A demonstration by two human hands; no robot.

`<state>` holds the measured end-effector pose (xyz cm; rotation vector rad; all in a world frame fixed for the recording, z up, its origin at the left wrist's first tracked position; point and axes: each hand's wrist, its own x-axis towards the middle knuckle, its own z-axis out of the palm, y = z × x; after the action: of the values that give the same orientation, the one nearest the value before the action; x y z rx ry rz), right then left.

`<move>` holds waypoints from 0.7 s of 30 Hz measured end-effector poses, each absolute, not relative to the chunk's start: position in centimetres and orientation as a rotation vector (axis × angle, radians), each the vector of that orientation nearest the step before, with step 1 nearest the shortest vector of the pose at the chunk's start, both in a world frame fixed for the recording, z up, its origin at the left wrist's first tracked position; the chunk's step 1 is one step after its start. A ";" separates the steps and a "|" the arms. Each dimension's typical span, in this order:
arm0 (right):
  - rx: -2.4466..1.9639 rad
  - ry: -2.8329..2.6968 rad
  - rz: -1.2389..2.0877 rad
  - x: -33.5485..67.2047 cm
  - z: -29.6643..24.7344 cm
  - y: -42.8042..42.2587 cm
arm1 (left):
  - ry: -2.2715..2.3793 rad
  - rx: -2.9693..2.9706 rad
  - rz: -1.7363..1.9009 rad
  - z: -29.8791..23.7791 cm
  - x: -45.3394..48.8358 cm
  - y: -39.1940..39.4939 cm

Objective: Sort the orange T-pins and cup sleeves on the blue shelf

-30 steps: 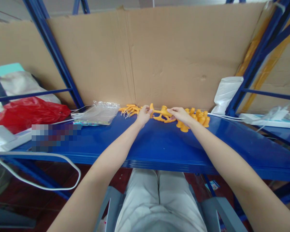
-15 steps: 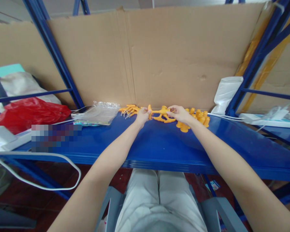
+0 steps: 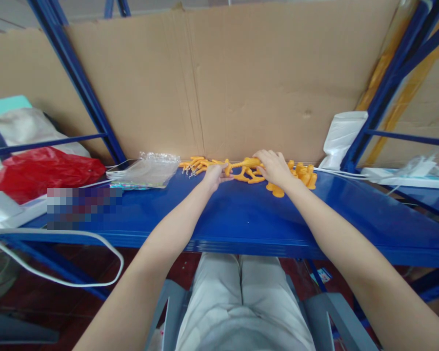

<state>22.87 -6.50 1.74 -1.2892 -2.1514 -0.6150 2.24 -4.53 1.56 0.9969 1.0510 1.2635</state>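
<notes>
Centre of the frame, at the back of a blue shelf (image 3: 241, 214) against a cardboard sheet (image 3: 241, 83): an orange plastic piece (image 3: 243, 164), a thin stem with small branches, is held between both hands. The left hand (image 3: 214, 176) pinches its left end, fingers narrow. The right hand (image 3: 276, 168) curls closed over its right end. More orange parts (image 3: 305, 176) lie just right. The piece looks light and stiff, likely to snap at the stem, and best gripped by its thicker ends
</notes>
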 end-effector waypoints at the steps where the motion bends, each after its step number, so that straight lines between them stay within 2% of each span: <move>1: -1.284 -2.156 -0.649 22.7 1.9 -6.8 | 1.035 0.971 1.267 1.5 2.3 -4.4; 4: -1.261 -2.156 -0.686 22.5 2.3 -7.4 | 1.003 0.944 1.267 1.4 2.2 -4.1; 7: -1.239 -2.132 -0.584 22.5 2.2 -7.3 | 0.995 0.992 1.278 1.1 2.0 -3.8; 16: -1.212 -1.755 0.476 22.4 1.4 -5.3 | 1.031 1.157 1.363 1.3 1.8 -4.3; 18: -1.199 -1.737 0.574 22.3 1.4 -5.2 | 1.049 1.165 1.367 1.5 1.9 -4.6; 21: -1.195 -1.787 0.492 22.4 1.4 -5.3 | 1.088 1.167 1.365 1.7 1.8 -4.8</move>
<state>22.35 -5.27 1.42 -1.1947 -1.7869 0.4920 1.81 -4.76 1.72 1.1666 1.0876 1.3646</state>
